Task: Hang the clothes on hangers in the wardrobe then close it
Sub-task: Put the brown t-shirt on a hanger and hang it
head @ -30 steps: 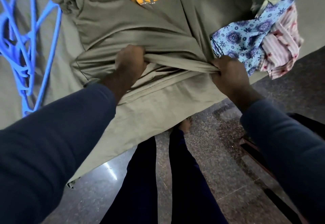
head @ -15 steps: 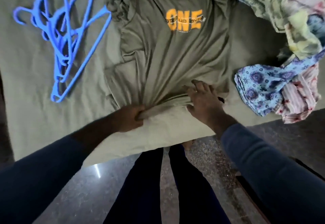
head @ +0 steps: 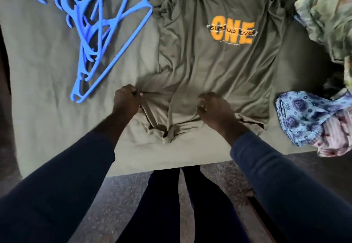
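Observation:
An olive T-shirt with an orange "ONE" print lies face up on a bed covered by an olive sheet, collar away from me. My left hand pinches a fold of the shirt near its lower left side. My right hand grips bunched fabric just above the hem, which is crumpled between my hands. Several blue plastic hangers lie in a tangled heap on the sheet, left of the shirt. The wardrobe is out of view.
A pile of other clothes sits at the right edge of the bed: a blue floral garment, a pink striped one and a pale patterned one. The bed's near edge ends above dark stone floor, where my legs stand.
The view has risen, so the whole shirt and the hangers now show. Both hands have shifted along the shirt's lower part, and the right hand has gone from resting flat to gripping fabric.

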Tool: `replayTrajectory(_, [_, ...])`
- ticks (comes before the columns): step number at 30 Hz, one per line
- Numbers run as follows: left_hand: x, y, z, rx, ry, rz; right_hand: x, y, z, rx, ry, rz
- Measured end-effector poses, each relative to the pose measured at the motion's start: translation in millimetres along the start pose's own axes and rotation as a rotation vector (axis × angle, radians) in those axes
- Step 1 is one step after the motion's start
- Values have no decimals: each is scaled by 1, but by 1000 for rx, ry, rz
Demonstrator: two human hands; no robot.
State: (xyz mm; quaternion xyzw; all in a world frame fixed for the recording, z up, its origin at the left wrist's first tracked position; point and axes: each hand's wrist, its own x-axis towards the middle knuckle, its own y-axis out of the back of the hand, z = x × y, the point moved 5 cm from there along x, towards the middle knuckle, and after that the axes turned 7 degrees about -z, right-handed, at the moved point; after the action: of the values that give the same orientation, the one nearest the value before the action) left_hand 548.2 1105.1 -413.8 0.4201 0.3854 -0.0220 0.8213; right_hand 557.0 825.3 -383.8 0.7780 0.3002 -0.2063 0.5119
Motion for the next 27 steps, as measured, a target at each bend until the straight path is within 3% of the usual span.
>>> replayTrajectory(3, [-10, 9, -22, 128, -8, -7, 23, -13, -18, 2, -2, -67])
replayTrajectory(5, [-23, -3, -39, 282, 10, -288, 27, -19, -19, 44, -22, -30])
replayTrajectory(7, [-38, -14, -56, 270, 133, -633, 26, -23, -15, 60, -32, 32])
replayTrajectory(9, [-40, -12, -61, 248, 195, -752, 23, -29, -11, 55, -15, 47])
replayTrajectory(10, [-33, -9, -59, 269, 165, -708, 22, -31, -10, 60, -4, 41])
replayTrajectory(12, [-16, 4, -45, 328, 85, -457, 21, -30, -8, 68, -15, 6])
replayTrajectory(15, [-6, 14, -9, 226, -51, -202, 25, -15, 0, 50, -87, 54])
replayTrajectory(18, [-6, -5, 32, 385, -375, -189, 28, 10, 17, -58, -84, 220])
replayTrajectory(21, [-6, -20, 46, 594, -476, -196, 34, 16, 41, -183, -120, 60])
replayTrajectory(27, [-6, -15, 44, 374, -553, -34, 35, 25, 57, -204, 187, 104])
